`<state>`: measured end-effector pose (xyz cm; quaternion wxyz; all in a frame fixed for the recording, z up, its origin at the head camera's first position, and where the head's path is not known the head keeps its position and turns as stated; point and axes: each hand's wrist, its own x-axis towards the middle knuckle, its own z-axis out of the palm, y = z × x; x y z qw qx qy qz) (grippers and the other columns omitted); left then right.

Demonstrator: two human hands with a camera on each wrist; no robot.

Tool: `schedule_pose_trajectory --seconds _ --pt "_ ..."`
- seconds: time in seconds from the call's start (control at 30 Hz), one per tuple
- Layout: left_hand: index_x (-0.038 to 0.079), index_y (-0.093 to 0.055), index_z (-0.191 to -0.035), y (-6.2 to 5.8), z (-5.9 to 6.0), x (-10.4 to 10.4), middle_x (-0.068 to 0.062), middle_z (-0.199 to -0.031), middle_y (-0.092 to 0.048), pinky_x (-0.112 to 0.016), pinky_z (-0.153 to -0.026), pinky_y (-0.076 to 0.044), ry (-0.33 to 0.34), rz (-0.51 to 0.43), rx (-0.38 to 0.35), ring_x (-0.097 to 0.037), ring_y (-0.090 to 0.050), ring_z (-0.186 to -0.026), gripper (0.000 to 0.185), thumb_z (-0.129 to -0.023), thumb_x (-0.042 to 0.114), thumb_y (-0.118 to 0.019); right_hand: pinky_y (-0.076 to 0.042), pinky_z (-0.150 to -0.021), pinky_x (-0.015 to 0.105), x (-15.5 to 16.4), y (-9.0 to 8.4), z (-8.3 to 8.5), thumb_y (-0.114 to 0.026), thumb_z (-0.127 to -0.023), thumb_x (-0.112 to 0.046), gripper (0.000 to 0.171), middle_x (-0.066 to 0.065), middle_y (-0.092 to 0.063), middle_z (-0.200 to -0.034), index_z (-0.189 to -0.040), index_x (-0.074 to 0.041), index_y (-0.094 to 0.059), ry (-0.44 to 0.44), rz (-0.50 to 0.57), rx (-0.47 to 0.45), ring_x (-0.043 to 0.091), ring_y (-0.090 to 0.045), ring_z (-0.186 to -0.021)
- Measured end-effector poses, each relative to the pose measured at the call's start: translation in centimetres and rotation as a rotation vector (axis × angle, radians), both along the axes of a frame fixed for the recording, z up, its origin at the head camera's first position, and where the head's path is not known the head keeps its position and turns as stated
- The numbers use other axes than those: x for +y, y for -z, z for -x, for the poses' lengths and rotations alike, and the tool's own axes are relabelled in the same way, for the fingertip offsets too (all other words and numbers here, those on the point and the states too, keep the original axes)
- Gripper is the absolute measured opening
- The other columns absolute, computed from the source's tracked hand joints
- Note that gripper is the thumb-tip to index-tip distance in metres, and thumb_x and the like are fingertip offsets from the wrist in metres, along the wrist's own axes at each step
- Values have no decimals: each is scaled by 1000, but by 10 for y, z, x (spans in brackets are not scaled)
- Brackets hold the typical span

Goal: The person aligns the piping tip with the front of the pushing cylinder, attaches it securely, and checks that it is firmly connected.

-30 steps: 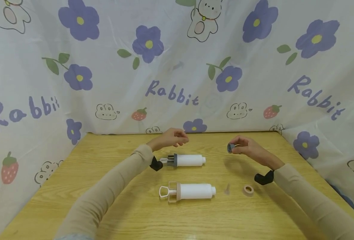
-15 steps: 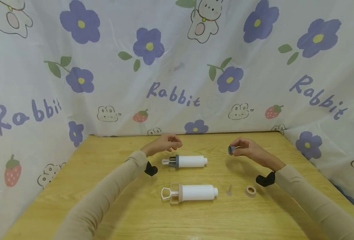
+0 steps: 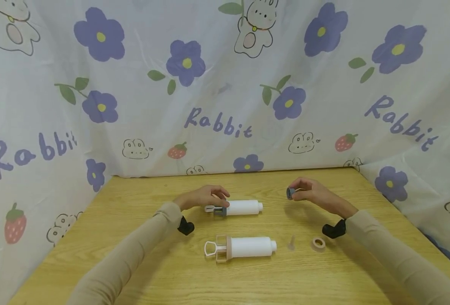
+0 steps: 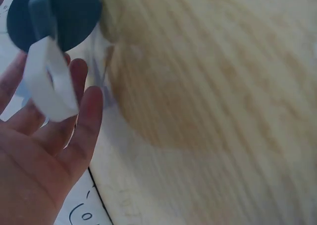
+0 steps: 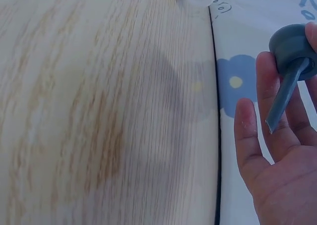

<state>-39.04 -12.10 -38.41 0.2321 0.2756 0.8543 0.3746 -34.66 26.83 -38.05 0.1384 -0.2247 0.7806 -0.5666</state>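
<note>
1. Now the left hand [image 3: 202,197] rests at the grey-collared syringe [image 3: 240,207] on the tabletop [image 3: 152,262], fingers loosely spread around its plunger loop [image 4: 47,81].
2. Right hand [image 3: 312,194] pinches a grey nozzle tip [image 5: 292,61], raised above the tabletop.

White syringe with grey collar [image 3: 237,208] is lying sideways on the table; grey nozzle cap [image 3: 290,193] is sitting in fingers, raised.

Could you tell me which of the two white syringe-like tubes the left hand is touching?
The farther tube, with the grey collar; the left hand rests on its plunger end. The nearer, beige-collared tube lies untouched.
</note>
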Motion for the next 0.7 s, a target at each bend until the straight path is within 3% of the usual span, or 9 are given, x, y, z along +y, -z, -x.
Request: schedule_pose_trajectory --seconds 0.17,0.4,0.7 --pt "18 -51 -123 3 -4 4 2 -116 -54 -36 -87 -43 13 37 24 -17 -49 -108 58 -75 45 -68 -39 -92 52 -2 2 2 -58 -87 -18 34 15 -51 -111 -114 -2 -46 4 -10 0 24 -54 -100" --pt "28 -56 -112 7 -3 6 5 -111 -56 -34 -87 -43 5 37 14 -13 -51 -103 43 -75 44 -68 -39 -91 51 -3 5 4 -59 -86 -19 34 15 -52 -110 -114 -3 -47 2 -13 2 23 -54 -99" --pt "23 -60 -109 8 -4 9 4 -109 -59 -32 -88 -44 -46 -7 15 -12 -53 -102 39 -76 43 -67 -39 -92 52 -6 6 3 -61 -86 -20 36 16 -52 -111 -114 -2 -47 10 -10 -11 21 -55 -97"
